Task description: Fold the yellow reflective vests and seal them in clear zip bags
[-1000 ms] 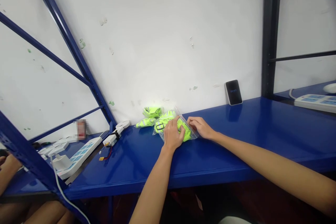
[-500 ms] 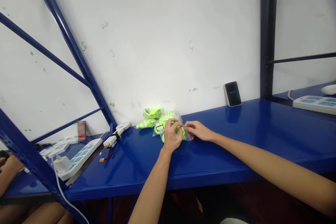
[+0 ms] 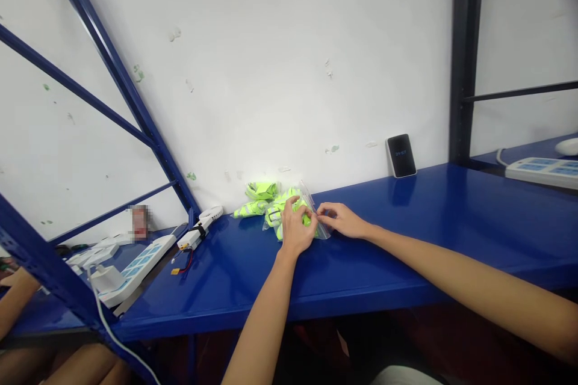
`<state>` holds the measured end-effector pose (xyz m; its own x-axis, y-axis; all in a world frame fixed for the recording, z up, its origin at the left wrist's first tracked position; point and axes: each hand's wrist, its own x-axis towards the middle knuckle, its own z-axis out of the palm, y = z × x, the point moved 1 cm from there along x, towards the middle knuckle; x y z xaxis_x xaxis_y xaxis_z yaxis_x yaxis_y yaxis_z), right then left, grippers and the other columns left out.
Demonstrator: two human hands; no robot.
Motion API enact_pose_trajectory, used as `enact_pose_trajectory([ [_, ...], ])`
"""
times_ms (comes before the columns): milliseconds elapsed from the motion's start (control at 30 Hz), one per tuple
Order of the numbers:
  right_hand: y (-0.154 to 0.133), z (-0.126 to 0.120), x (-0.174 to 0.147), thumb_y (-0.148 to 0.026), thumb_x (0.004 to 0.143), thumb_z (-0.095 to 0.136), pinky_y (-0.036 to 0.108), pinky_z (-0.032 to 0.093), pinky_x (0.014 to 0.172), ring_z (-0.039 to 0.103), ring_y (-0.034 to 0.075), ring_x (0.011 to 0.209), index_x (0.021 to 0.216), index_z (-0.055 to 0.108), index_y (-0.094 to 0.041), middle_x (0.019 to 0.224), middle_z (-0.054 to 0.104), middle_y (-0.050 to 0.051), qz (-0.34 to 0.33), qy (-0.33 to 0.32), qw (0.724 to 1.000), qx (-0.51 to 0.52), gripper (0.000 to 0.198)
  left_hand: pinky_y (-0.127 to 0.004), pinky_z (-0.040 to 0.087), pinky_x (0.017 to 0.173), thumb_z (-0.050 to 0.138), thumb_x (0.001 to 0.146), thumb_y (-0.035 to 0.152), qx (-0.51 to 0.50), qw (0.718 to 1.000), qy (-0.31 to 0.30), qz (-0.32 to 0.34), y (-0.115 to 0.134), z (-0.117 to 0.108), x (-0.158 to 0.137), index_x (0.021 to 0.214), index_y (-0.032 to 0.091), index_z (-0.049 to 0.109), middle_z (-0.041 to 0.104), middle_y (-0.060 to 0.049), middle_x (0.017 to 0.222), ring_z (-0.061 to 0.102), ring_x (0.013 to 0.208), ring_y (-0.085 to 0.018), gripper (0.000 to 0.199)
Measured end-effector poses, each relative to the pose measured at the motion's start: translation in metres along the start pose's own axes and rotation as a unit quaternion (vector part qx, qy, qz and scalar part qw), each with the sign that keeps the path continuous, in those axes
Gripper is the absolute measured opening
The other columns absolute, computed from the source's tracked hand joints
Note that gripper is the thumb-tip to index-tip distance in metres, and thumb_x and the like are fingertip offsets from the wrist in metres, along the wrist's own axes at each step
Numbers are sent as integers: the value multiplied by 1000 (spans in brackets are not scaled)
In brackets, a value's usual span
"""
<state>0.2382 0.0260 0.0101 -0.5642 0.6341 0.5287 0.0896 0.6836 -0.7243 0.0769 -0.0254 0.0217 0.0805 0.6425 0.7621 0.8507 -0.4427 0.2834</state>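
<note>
A clear plastic zip bag [image 3: 323,231] lies on the blue table, with a folded neon yellow-green garment with pale reflective strips [image 3: 274,215] inside. My left hand [image 3: 298,230] is over the bag's near side, thumb and forefinger pinched at its open-end edge, the other fingers raised. From the right, my right hand [image 3: 344,220] pinches the same edge, its fingertips almost touching the left ones. Whether the zip is closed, I cannot tell. Just behind and left sit more neon yellow-green bundles [image 3: 262,190], apparently bagged too.
A small white fan [image 3: 211,213] and a white device with a red-and-yellow connector [image 3: 190,239] lie at the left. Against the wall leans a dark-screened clock [image 3: 401,156]. A white power strip [image 3: 138,274] stands beyond the blue post. Another person's arm [image 3: 18,298] shows far left.
My left thumb and forefinger have shifted right along the bag's edge, closer to my right fingertips. The bag stays in place. The whole view has tilted slightly.
</note>
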Motion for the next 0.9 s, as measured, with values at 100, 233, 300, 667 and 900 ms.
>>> enact_pose_trajectory([
  [100,4,1,1,-37,86,54,26,47,63,58,14,69,84,64,-17,85,63,3,4,14,1000,9,23,-46,37,101,60,82,28,-16,1000,-12,-2,-1,0,0,75,18,62,46,-9,127,46,122,-26,13],
  [233,3,3,2,-35,83,58,28,48,72,60,16,77,79,64,-17,92,65,5,-4,32,999,25,19,-44,39,101,60,81,25,-45,999,-2,-3,-2,1,1,74,19,65,48,-9,124,50,118,-24,11],
  [300,1,5,2,-35,84,56,27,48,66,59,15,69,79,62,-17,81,64,3,15,29,999,33,19,-43,39,102,60,81,24,-64,998,-7,2,-4,1,2,74,19,66,48,-9,123,50,119,-24,11],
  [667,13,4,6,-25,80,48,23,42,48,53,11,49,71,42,-21,76,63,0,93,188,978,8,11,-38,37,107,50,86,23,-162,986,-22,-14,3,1,1,70,17,55,49,-11,129,49,123,-21,19],
  [900,6,-7,4,-16,80,44,30,46,75,57,17,82,83,56,-20,97,60,5,-9,125,985,-122,13,-40,39,99,38,94,33,-54,996,24,-63,-6,4,-3,114,19,46,56,-11,120,52,117,-22,25],
])
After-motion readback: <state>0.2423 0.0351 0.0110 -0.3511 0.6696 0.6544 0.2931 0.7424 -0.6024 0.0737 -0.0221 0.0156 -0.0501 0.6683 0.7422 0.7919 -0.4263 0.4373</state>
